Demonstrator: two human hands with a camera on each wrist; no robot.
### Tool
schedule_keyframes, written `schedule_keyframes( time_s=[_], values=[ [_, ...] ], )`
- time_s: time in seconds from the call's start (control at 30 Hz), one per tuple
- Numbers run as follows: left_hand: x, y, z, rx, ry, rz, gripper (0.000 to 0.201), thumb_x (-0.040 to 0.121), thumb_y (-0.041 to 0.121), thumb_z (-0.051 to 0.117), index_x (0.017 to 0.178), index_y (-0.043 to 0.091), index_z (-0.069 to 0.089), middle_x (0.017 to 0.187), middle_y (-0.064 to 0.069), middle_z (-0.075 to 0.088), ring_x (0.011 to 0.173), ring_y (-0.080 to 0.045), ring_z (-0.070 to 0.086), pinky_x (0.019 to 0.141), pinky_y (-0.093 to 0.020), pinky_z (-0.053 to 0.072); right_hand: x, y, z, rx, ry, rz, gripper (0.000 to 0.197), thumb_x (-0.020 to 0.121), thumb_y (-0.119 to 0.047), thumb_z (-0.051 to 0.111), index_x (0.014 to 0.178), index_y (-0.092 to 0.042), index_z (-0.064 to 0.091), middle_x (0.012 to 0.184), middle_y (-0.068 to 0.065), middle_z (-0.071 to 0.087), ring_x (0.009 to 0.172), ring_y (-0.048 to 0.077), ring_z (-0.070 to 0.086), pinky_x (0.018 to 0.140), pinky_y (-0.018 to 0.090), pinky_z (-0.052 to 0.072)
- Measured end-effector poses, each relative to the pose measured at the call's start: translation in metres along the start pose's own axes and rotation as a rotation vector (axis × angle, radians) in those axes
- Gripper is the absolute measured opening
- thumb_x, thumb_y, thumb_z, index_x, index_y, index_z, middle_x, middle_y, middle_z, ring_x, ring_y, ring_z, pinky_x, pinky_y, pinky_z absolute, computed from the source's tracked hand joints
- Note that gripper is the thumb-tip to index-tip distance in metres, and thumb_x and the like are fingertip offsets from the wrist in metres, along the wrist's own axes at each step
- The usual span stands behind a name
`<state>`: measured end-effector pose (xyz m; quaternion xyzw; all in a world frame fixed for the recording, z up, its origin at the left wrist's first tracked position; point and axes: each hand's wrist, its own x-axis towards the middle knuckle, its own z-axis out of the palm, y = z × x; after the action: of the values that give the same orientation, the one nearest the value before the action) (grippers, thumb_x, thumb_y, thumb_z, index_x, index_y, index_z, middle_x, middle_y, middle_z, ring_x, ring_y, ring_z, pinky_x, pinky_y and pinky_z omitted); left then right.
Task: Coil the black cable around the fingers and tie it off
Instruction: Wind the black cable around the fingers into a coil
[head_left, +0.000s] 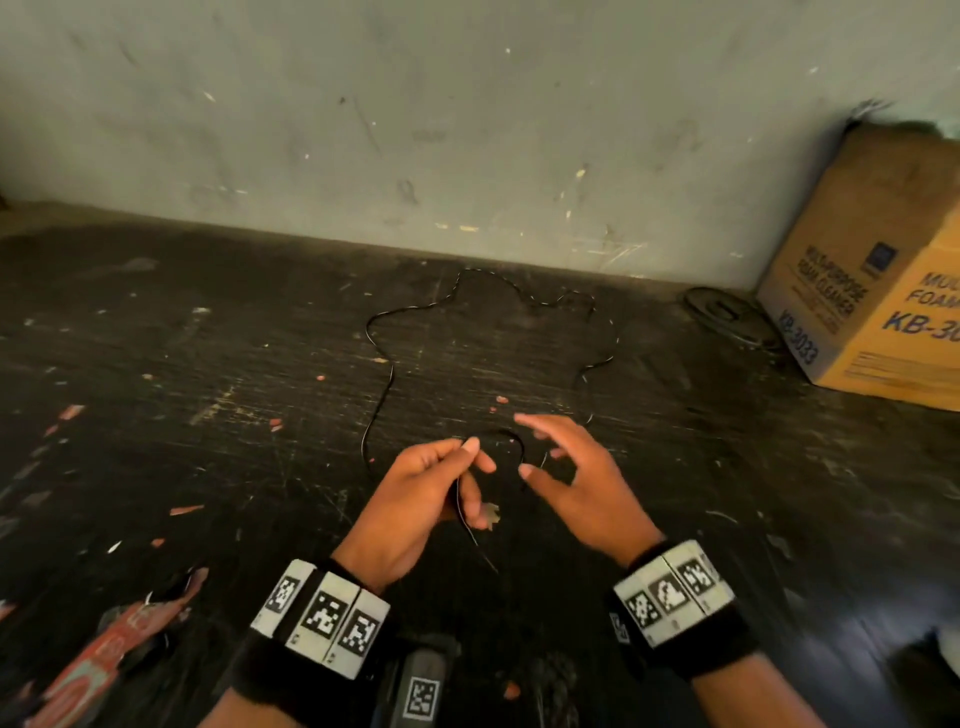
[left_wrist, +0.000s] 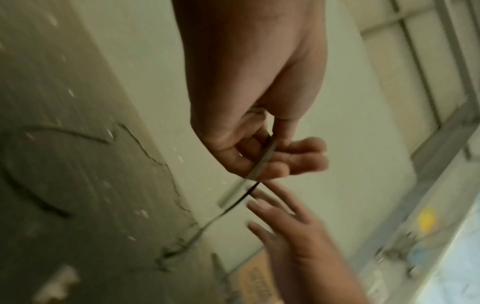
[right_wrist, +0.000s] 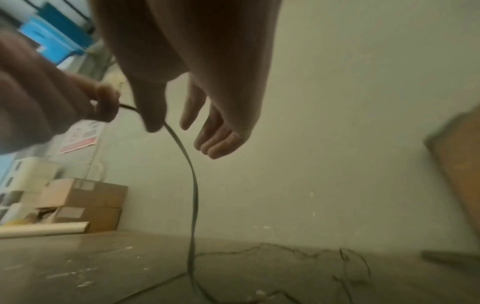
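A dirty pale wall (head_left: 467, 130) stands behind a dark, scratched table (head_left: 182, 364), and a big cardboard box (head_left: 872, 270) sits at the far right with a dark round disc (head_left: 727, 312) just beside it. The black cable (head_left: 382, 384) lies in a big wavy loop on the table in front of both hands. The left hand (head_left: 421, 499) pinches one end of the cable between thumb and fingers, and the right hand (head_left: 576, 483) is just beside it with its fingers spread and loose, holding nothing.
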<state>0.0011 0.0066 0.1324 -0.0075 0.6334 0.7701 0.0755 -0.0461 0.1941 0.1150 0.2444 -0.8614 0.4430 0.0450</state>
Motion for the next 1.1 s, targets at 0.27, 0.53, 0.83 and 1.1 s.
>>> schedule_keyframes(
  time_s=[0.27,0.53,0.83,1.1],
  values=[
    [-0.027,0.035,0.013,-0.29,-0.204,0.005,0.027,0.093,0.029,0.047,0.09,0.008,0.063,0.051,-0.006,0.054,0.036,-0.014,0.049,0.037,-0.022,0.039,0.013,-0.031,-0.011,0.041,-0.161,-0.274,0.027,0.096,-0.01,0.049,0.12,-0.013,0.061,0.11,0.003,0.069,0.105,0.009,0.064,0.089,0.037,0.053],
    [-0.049,0.045,0.015,-0.337,-0.447,-0.062,0.04,0.095,0.032,0.041,0.115,0.005,0.062,0.073,-0.017,0.068,0.051,-0.021,0.065,0.045,-0.026,0.05,0.004,-0.047,-0.03,-0.016,-0.186,-0.423,0.03,0.093,-0.01,0.05,0.121,-0.013,0.061,0.106,0.007,0.068,0.099,0.014,0.065,0.081,0.038,0.055],
    [-0.057,0.05,0.017,-0.245,-0.486,-0.018,0.042,0.098,0.034,0.035,0.132,0.019,0.055,0.083,-0.018,0.071,0.053,-0.017,0.066,0.038,-0.02,0.046,0.014,-0.07,-0.051,-0.074,-0.231,-0.476,0.028,0.091,-0.005,0.053,0.117,-0.01,0.063,0.107,0.006,0.067,0.1,0.012,0.065,0.084,0.034,0.055],
    [-0.046,0.053,0.014,-0.439,-0.315,0.034,0.05,0.097,0.044,0.032,0.132,0.018,0.056,0.059,-0.009,0.057,0.029,-0.005,0.033,0.03,-0.015,0.026,-0.009,-0.065,-0.017,0.047,-0.257,-0.312,0.026,0.095,-0.009,0.05,0.119,-0.017,0.058,0.098,0.005,0.068,0.091,0.016,0.067,0.077,0.041,0.056]
  ],
)
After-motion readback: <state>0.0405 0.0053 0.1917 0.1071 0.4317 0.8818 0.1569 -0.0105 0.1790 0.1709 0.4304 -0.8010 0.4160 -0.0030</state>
